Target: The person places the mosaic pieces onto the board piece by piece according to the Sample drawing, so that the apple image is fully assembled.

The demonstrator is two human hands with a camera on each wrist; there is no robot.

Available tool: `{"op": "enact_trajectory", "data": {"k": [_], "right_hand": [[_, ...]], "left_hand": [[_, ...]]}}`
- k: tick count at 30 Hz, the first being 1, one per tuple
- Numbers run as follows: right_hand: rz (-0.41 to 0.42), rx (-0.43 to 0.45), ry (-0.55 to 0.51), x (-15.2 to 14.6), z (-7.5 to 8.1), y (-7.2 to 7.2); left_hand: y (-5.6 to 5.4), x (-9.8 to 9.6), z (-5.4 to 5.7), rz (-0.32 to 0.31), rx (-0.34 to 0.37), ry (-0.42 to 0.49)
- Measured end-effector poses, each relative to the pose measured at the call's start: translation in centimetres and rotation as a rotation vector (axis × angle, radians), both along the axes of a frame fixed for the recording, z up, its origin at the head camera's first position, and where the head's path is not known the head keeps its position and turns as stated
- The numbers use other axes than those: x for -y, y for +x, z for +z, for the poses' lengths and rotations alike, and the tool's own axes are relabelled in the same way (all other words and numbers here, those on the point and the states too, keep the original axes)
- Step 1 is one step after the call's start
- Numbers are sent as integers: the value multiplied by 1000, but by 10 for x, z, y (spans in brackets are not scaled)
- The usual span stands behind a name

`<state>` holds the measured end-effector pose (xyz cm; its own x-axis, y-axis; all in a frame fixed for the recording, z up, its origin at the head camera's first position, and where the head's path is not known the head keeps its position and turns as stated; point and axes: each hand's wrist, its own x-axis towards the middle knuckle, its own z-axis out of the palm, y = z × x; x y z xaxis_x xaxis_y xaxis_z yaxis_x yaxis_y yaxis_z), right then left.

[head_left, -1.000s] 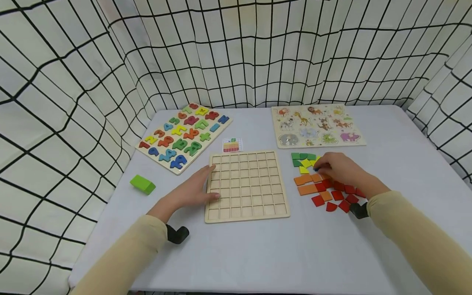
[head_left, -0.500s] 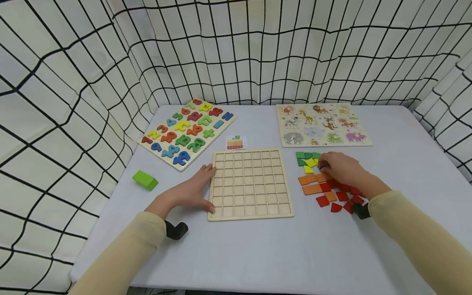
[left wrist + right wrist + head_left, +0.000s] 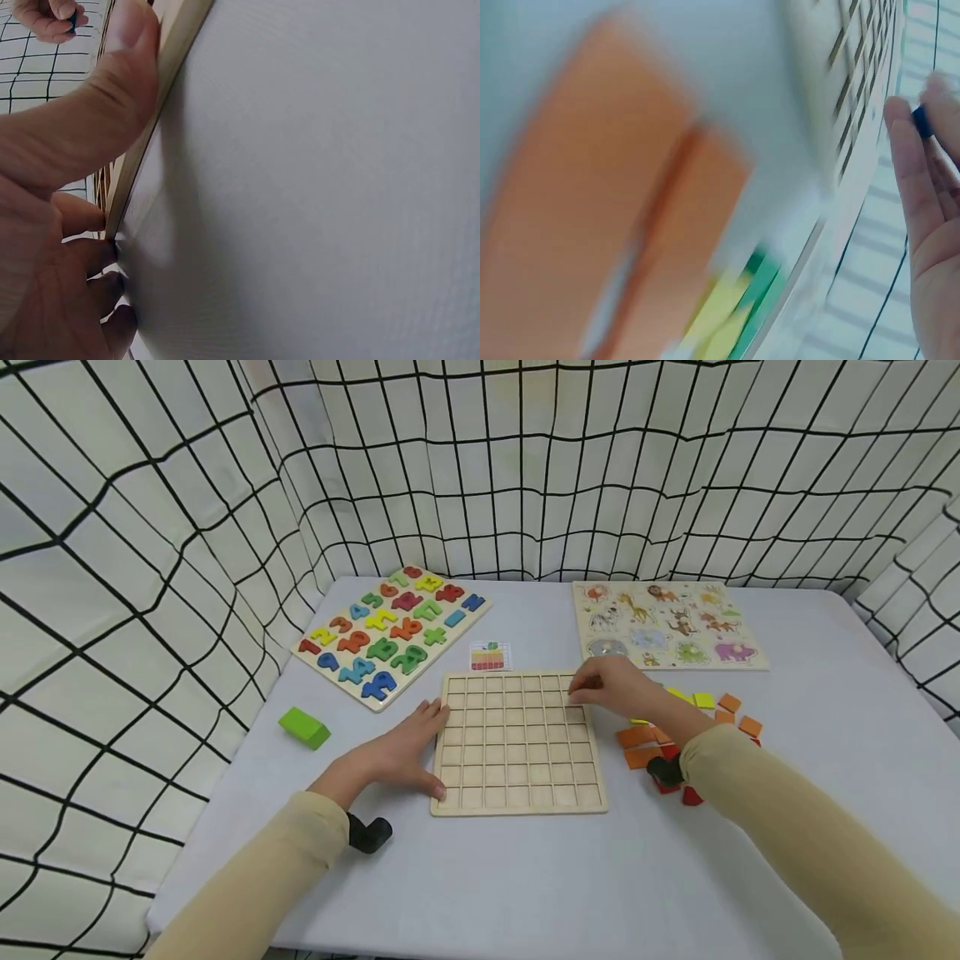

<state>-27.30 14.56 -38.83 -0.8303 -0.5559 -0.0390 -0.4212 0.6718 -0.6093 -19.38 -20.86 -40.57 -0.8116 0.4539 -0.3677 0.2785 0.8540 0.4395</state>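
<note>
My left hand [image 3: 397,752] rests against the left edge of a wooden grid board [image 3: 519,743], its thumb and fingers spread along the rim. In the left wrist view the thumb [image 3: 120,97] lies on the board's edge. Over the board's top right corner is my right hand [image 3: 618,689], which pinches a small blue tile [image 3: 922,121] between thumb and fingers. The grid cells that show hold no tiles. Orange tiles [image 3: 636,737] lie right of the board, with red, yellow and green ones partly hidden by the right arm.
Behind the board lie a small picture card [image 3: 491,656], a letter-and-number puzzle [image 3: 352,700] at left and an animal puzzle [image 3: 652,610] at right. A green block [image 3: 303,727] sits far left. Black netting [image 3: 517,489] over white cloth surrounds the table.
My right hand has moved left from the tile pile to the board's top right corner with the blue tile. My left hand stays at the board's left edge. The head view has shifted slightly.
</note>
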Motion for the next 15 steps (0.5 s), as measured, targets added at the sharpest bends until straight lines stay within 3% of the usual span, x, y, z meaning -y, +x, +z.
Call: {"op": "enact_trajectory", "data": {"k": [7,15], "right_hand": [[69,44,0,59,0,-16],[185,66,14,101,-2,-32]], "left_hand": [[3,0,-1,10,8,29],[5,1,1,11,5,19]]}}
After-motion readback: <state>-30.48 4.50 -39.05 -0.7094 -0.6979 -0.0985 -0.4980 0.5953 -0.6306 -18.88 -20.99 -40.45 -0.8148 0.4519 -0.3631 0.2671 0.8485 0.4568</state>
